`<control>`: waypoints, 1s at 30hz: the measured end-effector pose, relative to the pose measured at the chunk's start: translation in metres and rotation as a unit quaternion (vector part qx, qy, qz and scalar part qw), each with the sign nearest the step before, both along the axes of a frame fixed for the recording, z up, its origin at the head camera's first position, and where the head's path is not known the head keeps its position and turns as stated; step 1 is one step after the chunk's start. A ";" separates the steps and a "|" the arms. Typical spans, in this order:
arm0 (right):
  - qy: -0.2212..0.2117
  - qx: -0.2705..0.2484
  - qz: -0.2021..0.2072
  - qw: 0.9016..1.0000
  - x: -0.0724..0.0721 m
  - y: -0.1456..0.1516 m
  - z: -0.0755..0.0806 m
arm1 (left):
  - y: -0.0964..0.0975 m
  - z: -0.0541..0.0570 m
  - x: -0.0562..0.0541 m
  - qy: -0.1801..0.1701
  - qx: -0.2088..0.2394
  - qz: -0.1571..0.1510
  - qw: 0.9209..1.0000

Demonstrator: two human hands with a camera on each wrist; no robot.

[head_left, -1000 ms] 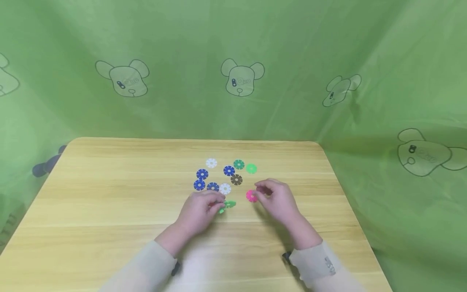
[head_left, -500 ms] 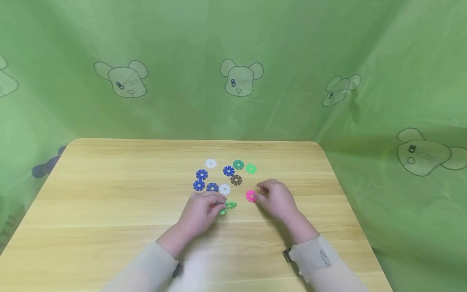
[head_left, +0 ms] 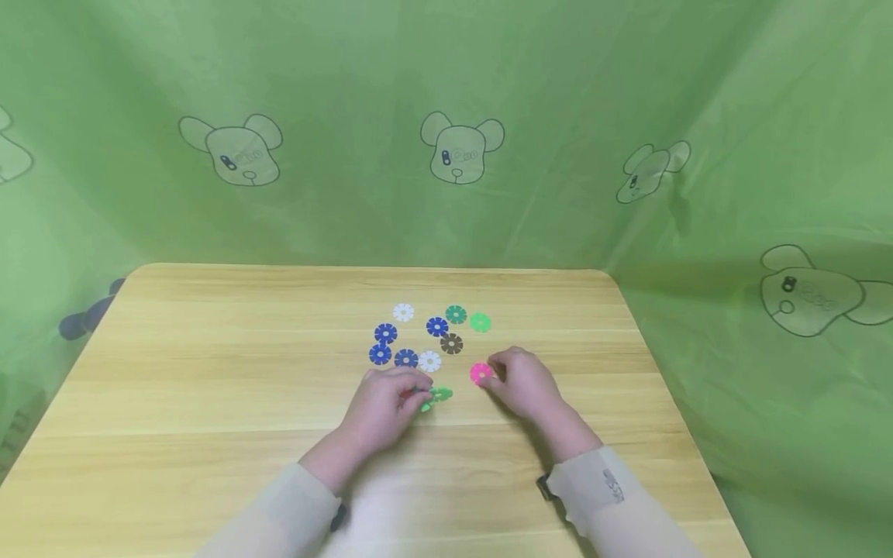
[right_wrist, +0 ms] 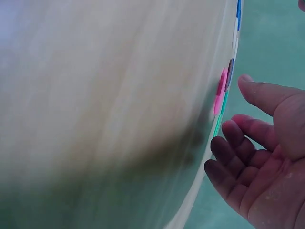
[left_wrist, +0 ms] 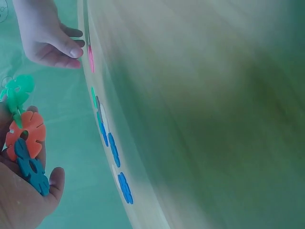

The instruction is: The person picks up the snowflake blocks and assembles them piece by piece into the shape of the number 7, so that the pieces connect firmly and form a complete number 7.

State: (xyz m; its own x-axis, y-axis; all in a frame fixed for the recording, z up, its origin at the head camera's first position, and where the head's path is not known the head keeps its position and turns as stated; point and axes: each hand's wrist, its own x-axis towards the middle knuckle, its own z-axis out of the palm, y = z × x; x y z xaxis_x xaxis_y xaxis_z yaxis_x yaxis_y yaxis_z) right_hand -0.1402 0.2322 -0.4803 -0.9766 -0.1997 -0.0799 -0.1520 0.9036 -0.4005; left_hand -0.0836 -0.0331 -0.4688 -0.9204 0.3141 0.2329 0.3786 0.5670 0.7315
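Observation:
In my left hand [head_left: 382, 409] is a small chain of notched plastic snowflake discs, gripped between thumb and fingers above the table. The left wrist view shows its linked parts: green discs [left_wrist: 18, 98], an orange disc [left_wrist: 34, 130] and a dark blue disc [left_wrist: 40, 181]; in the head view mostly the green end [head_left: 443, 394] shows. My right hand [head_left: 530, 386] hovers at a pink snowflake disc [head_left: 475, 371] lying on the table. Its thumb and loosely bent fingers stand apart with nothing between them in the right wrist view.
Beyond the hands lie several loose snowflake discs: blue [head_left: 380, 363], white [head_left: 396, 312], a brown one [head_left: 444, 348], dark green [head_left: 449, 318] and light green [head_left: 474, 326]. The wooden table [head_left: 209, 372] meets a green curtain [head_left: 349, 217] at the back and sides.
My right hand has sunk slightly and shifted a little left, its thumb nearer the pink disc. My left hand and its chain have barely moved.

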 end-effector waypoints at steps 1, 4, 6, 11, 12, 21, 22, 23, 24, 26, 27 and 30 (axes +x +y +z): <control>-0.002 0.004 0.001 1.000 0.000 -0.001 -0.001 | 0.000 0.000 0.000 0.000 0.000 0.000 1.000; -0.009 0.018 0.007 1.000 -0.001 -0.002 -0.002 | 0.000 -0.001 0.000 0.002 0.003 0.001 1.000; -0.011 0.027 0.011 1.000 -0.002 -0.003 -0.003 | 0.000 -0.001 0.001 0.002 0.004 0.002 1.000; -0.006 0.050 0.024 0.998 -0.003 -0.005 -0.003 | 0.001 -0.001 0.001 0.002 0.008 0.004 1.000; -0.004 0.054 0.026 0.998 -0.003 -0.006 -0.003 | 0.001 -0.002 0.001 0.002 0.008 0.004 1.000; 0.001 0.066 0.031 0.997 -0.003 -0.008 -0.004 | 0.002 -0.003 0.002 -0.005 0.018 0.006 1.000; 0.000 0.064 0.028 0.998 -0.003 -0.009 -0.004 | 0.002 -0.003 0.002 -0.006 0.019 0.007 1.000; -0.002 0.063 0.027 0.998 -0.003 -0.009 -0.004 | 0.002 -0.003 0.002 -0.006 0.019 0.008 1.000; -0.004 0.062 0.024 0.998 -0.002 -0.009 -0.005 | 0.002 -0.003 0.002 -0.008 0.020 0.009 1.000; -0.007 0.060 0.019 0.998 -0.002 -0.008 -0.005 | 0.002 -0.003 0.002 -0.010 0.024 0.011 1.000; -0.007 0.058 0.017 0.998 -0.002 -0.008 -0.005 | 0.002 -0.004 0.002 -0.011 0.025 0.011 1.000; -0.005 0.057 0.014 0.998 -0.002 -0.009 -0.004 | 0.001 -0.004 0.002 -0.013 0.027 0.012 0.999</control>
